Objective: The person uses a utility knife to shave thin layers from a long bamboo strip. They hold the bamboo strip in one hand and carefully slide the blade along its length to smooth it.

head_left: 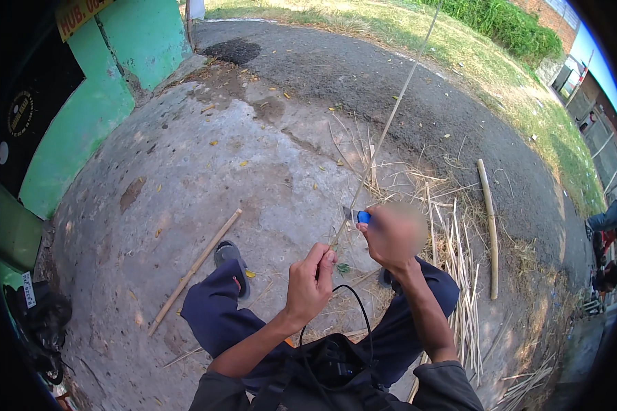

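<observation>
A long, thin bamboo strip (385,133) runs from my left hand (310,284) up and away to the top of the view. The fingers of that hand are closed round its near end, in front of my knees. My right hand (395,236) is closed on a small blue-handled knife (363,216), a little farther out and to the right. The knife's short, dark blade points left and lies against the strip or very close to it. A blurred patch covers the back of my right hand, so part of its grip is hidden.
Split bamboo strips (465,288) lie heaped to the right of my leg, with curly shavings (418,179) beyond. A bamboo pole (489,226) lies farther right, another bamboo stick (195,270) at left. A green wall (82,137) stands on the left; asphalt (308,68) and grass lie ahead.
</observation>
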A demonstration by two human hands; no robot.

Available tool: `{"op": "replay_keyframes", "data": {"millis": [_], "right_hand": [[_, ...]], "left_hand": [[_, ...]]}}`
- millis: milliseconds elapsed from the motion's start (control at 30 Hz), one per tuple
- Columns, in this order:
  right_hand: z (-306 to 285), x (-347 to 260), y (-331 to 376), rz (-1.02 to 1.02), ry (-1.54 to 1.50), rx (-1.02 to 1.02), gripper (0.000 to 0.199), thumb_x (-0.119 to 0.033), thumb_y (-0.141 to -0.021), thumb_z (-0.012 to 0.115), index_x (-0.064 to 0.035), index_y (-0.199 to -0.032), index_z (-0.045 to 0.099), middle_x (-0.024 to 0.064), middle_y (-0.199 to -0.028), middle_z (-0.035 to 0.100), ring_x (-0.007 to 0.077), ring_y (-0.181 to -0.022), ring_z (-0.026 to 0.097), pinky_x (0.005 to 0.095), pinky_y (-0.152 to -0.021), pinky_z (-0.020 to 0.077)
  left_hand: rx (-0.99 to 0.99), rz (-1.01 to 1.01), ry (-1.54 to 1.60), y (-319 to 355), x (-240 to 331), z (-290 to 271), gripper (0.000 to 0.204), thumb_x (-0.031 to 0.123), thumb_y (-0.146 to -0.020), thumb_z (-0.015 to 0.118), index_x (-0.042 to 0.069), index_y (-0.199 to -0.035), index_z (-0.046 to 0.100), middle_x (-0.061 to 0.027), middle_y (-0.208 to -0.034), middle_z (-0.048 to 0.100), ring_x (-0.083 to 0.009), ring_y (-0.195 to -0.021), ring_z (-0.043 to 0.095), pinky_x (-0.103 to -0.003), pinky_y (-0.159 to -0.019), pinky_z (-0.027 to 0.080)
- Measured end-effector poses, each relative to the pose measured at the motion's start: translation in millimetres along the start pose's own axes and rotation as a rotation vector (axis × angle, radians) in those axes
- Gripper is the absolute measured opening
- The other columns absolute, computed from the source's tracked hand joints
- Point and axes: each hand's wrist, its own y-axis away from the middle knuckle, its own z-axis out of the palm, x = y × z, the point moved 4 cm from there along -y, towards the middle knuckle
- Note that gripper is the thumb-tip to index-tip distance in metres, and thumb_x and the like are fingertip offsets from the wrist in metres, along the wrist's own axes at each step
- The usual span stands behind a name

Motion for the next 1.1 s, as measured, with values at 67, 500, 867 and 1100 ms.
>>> {"op": "replay_keyframes", "data": {"millis": [67, 500, 867, 1100], "right_hand": [[-1.3, 2.7, 0.8, -0.005, 0.007, 0.015, 0.027, -0.035, -0.097, 0.078, -0.0089, -0.101, 0.072, 0.0069, -0.080, 0.071, 0.0281, -0.059, 0.068, 0.0377, -0.054, 0.0484], [-23.1, 21.9, -2.5, 0.030, 0.093, 0.127, 0.024, -0.030, -0.099, 0.077, -0.0075, -0.098, 0.068, 0.0102, -0.075, 0.068, 0.0297, -0.059, 0.066, 0.0397, -0.055, 0.0471], [-67.2, 74.5, -14.3, 0.123, 0.231, 0.306, 0.032, -0.040, -0.106, 0.067, -0.0088, -0.099, 0.068, 0.0117, -0.067, 0.063, 0.0298, -0.058, 0.064, 0.0414, -0.055, 0.0433], [-77.8, 84.4, -12.4, 0.126, 0.235, 0.303, 0.030, -0.035, -0.108, 0.064, -0.0056, -0.103, 0.069, 0.0118, -0.065, 0.059, 0.0257, -0.054, 0.057, 0.0390, -0.054, 0.0413]], "left_hand": [[0.003, 0.024, -0.032, 1.8, 0.8, -0.9, 0.018, 0.012, -0.111, 0.056, 0.002, -0.097, 0.062, -0.0063, -0.061, 0.054, -0.0135, -0.051, 0.053, -0.033, -0.051, 0.038], [-0.008, 0.130, -0.105, 16.8, -1.8, 3.6, 0.011, 0.007, -0.108, 0.059, 0.002, -0.100, 0.062, -0.0142, -0.065, 0.056, -0.0234, -0.050, 0.057, -0.037, -0.050, 0.040], [-0.047, 0.250, -0.163, 42.7, -7.9, -3.8, 0.006, 0.006, -0.107, 0.061, 0.003, -0.102, 0.061, -0.0194, -0.070, 0.061, -0.0383, -0.058, 0.064, -0.044, -0.053, 0.045], [-0.121, 0.220, -0.289, 59.3, -14.1, -25.0, 0.004, 0.006, -0.106, 0.063, 0.002, -0.104, 0.062, -0.0204, -0.075, 0.065, -0.0401, -0.065, 0.069, -0.045, -0.056, 0.049]]}}
